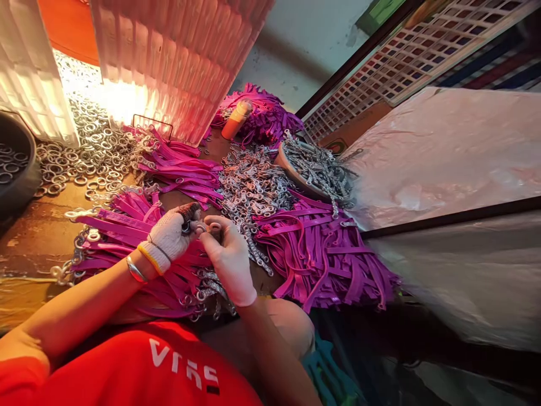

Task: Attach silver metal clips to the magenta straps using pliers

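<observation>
Both my hands wear white gloves and meet over the table's near edge. My left hand (171, 234) pinches a small metal ring (201, 228) with its dark-stained fingertips. My right hand (228, 256) grips the same small metal piece from the other side; its exact shape is hidden by the fingers. Under my hands lies a heap of purple straps (127, 225) with metal rings fitted on their ends. A second heap of purple straps (321, 254) lies to the right. Between them spreads a pile of silver metal clips (253, 189).
Loose metal rings (84, 152) cover the table's far left beside a dark bowl (17, 169). A basket of metal chains (316, 166) stands at the back right, with an orange bottle (236, 118) behind. Ribbed translucent sheets (177, 62) stand at the back. Plastic sheeting (443, 152) is on the right.
</observation>
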`<state>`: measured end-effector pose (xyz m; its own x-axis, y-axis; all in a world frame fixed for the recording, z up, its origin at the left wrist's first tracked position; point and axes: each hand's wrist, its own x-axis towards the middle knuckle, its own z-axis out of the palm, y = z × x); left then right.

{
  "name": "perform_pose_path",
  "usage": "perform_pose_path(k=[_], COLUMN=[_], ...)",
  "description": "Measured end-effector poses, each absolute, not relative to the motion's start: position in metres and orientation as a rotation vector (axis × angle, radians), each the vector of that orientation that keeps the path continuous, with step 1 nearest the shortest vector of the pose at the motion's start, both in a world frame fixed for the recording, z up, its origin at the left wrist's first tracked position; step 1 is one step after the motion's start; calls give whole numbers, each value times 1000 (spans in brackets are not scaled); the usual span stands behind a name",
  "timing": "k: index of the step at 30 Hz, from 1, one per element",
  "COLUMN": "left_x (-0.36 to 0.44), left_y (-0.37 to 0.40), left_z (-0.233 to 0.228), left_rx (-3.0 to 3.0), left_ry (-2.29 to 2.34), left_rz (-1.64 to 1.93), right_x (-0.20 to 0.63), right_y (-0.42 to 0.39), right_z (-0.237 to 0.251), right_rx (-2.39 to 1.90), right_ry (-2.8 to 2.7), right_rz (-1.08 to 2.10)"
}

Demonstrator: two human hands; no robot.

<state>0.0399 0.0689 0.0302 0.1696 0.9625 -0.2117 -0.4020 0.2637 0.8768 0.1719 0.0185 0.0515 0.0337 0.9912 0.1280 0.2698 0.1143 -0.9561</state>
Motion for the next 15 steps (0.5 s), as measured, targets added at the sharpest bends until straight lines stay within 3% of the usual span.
perform_pose_path(k=[7,15], left_x=[34,23], left_y=[56,27], left_z=[34,54], left_rx=[600,833], left_ry=[725,772], left_rz=[952,854], right_x=[178,179], right_y=[15,21], right_z=[66,60], right_rx=[-1303,-1292], right_ry=[-1211,-1074], right_rz=[986,1231])
